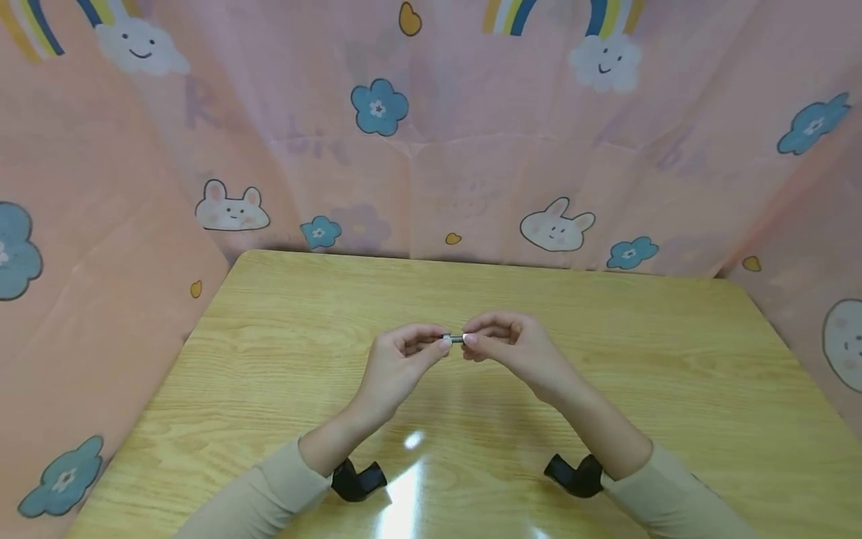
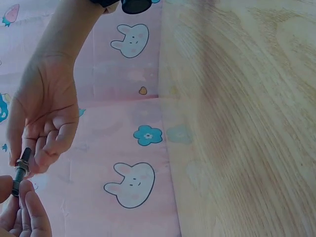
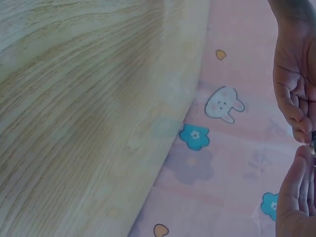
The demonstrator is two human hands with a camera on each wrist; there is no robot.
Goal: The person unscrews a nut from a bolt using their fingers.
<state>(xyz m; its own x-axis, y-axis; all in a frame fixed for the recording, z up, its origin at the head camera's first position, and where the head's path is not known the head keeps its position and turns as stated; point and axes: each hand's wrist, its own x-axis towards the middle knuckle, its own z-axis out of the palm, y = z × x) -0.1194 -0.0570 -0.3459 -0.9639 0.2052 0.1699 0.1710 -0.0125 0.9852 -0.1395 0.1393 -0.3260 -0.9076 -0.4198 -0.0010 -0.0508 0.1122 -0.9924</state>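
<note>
A small metal bolt [image 1: 456, 339] is held level between both hands above the table. My left hand [image 1: 397, 367] pinches its head end between thumb and fingers. On the other side, my right hand [image 1: 528, 355] has thumb and fingertips around a nut [image 2: 22, 164] on the shaft. Threads show between the two hands in the left wrist view, and the shaft's tip [image 2: 27, 152] sticks out past the nut. In the right wrist view only a sliver of the metal appears at the right edge, mostly hidden by fingers.
Beneath the hands lies a wood-grain table [image 1: 303, 314] with rounded far corners. A pink printed cloth [image 1: 444, 172] hangs behind it and along its sides. Black wrist cameras [image 1: 357, 480] are strapped near both sleeves. Bright glare [image 1: 402, 501] lies on the near tabletop.
</note>
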